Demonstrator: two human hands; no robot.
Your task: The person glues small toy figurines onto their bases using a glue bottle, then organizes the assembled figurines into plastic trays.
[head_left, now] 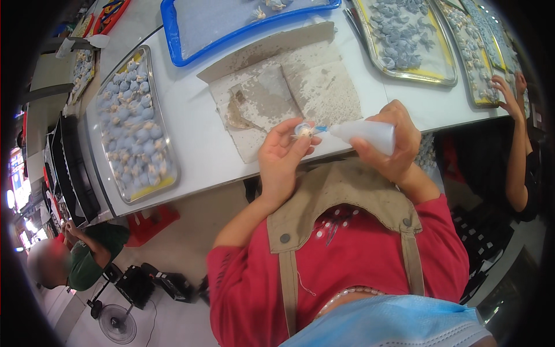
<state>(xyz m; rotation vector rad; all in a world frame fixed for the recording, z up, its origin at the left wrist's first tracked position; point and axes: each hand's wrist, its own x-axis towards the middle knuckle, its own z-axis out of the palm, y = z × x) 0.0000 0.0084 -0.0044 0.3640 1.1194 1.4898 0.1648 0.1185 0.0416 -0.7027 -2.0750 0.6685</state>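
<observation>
Left hand (281, 157) pinches small piece (303, 130); right hand (395, 141) tilts squeeze bottle (364, 133).

The surface (191, 133) is white, and on it lies a grey-beige cardboard sheet (312, 81) blotched with paler stains. The squeeze bottle (370, 134) is translucent white with a blue nozzle, the small piece (303, 130) at its tip is cream and white, and the metal trays (136, 124) hold blue-grey and cream pieces over a yellow lining. One tray (231, 26) has a bright blue rim, while the person's shirt (347, 254) is red with white dots under a khaki apron (341, 196).
</observation>
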